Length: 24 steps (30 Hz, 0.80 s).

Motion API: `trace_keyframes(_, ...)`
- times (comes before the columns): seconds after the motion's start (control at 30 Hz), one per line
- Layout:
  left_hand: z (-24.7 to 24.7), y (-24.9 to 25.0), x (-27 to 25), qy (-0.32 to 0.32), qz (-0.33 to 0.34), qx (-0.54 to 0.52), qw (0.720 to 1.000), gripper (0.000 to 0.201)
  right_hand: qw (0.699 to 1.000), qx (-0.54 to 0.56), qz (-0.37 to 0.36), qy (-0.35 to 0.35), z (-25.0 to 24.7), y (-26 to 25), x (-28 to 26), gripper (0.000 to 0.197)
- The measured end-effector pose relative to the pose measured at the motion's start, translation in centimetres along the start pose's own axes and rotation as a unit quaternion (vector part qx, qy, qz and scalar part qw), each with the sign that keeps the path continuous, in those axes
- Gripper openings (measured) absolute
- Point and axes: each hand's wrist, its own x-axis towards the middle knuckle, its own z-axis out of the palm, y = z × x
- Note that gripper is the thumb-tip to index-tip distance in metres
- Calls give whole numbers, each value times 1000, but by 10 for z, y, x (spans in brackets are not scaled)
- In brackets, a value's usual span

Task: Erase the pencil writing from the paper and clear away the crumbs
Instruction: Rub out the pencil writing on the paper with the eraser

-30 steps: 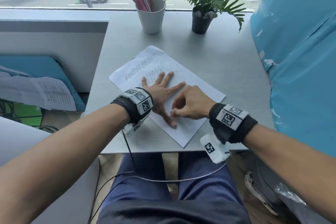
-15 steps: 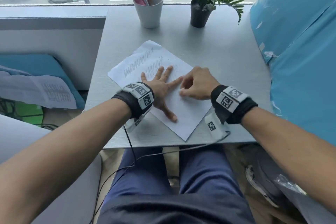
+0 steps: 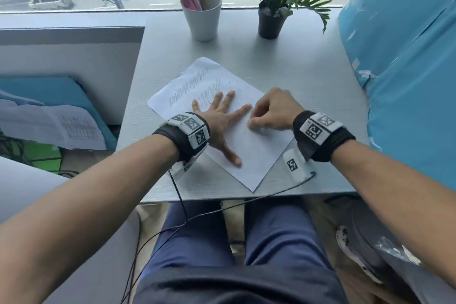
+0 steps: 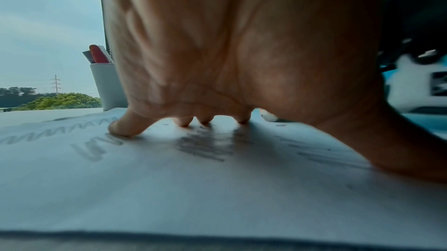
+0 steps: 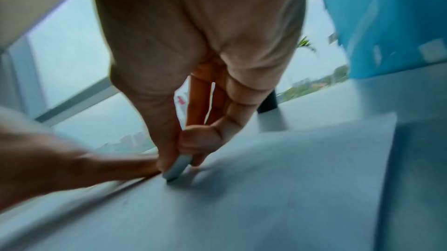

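Observation:
A white sheet of paper (image 3: 249, 153) lies at an angle on the grey table (image 3: 308, 81), with rows of pencil zigzags (image 3: 190, 87) near its far corner. My left hand (image 3: 219, 118) lies flat on the sheet with fingers spread, pressing it down; its fingertips (image 4: 121, 129) touch the paper (image 4: 169, 188) among the zigzags (image 4: 96, 152). My right hand (image 3: 274, 112) pinches a small white eraser (image 5: 176, 168) between thumb and fingers and holds its end on the paper (image 5: 290, 178), just beside the left index finger. In the head view the eraser is hidden under the hand.
A white cup of pens (image 3: 202, 17) and a small potted plant (image 3: 272, 17) stand at the table's far edge by the window. A blue covered surface (image 3: 407, 69) borders the right side. Wrist-camera cables (image 3: 222, 207) hang over the front edge.
My right hand with the eraser slid away from me up the sheet, from near the left thumb to beside the left index fingertip. The left hand stayed flat on the paper.

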Motion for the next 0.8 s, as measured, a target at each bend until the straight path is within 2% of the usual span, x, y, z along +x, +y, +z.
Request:
trace_keyframes(0.07, -1, 1, -1, -2, 0, -6, 1000, 154, 999, -5, 3, 32, -4, 2, 6, 10)
trace_keyframes(0.1, 0, 1, 0, 1, 1, -6, 1000, 154, 1000, -13, -16, 14, 3, -1, -1, 9)
trace_keyframes(0.17, 1, 0, 2, 3, 2, 3, 1000, 155, 996, -29, -60, -65, 22, -13, -27, 6)
trace_keyframes(0.23, 1, -1, 2, 4, -1, 5, 1000, 155, 994, -30, -56, -86, 19, -11, -26, 6)
trace_keyframes(0.33, 0, 1, 0, 0, 0, 2, 1000, 154, 1000, 3, 9, 20, -5, 4, 5, 10)
trace_keyframes(0.37, 1, 1, 0, -1, 0, 0, 1000, 154, 999, 6, 12, 33, -4, 5, 6, 11)
trace_keyframes(0.4, 0, 1, 0, 0, 0, 1, 1000, 154, 1000, 7, -1, 25, 2, 2, 1, 11)
trace_keyframes(0.5, 1, -1, 0, 5, 4, 8, 1000, 154, 997, -14, -51, -64, 24, -13, -29, 8)
trace_keyframes(0.57, 0, -1, -2, 4, 5, 10, 1000, 153, 998, -12, -32, -51, 19, -7, -26, 8)
trace_keyframes(0.67, 2, 0, -5, 5, 15, 7, 1000, 152, 999, 2, 38, 39, 2, 15, -8, 9)
trace_keyframes(0.8, 7, -3, -11, 29, 16, 38, 999, 145, 996, -4, 84, 10, 0, 32, -4, 9)
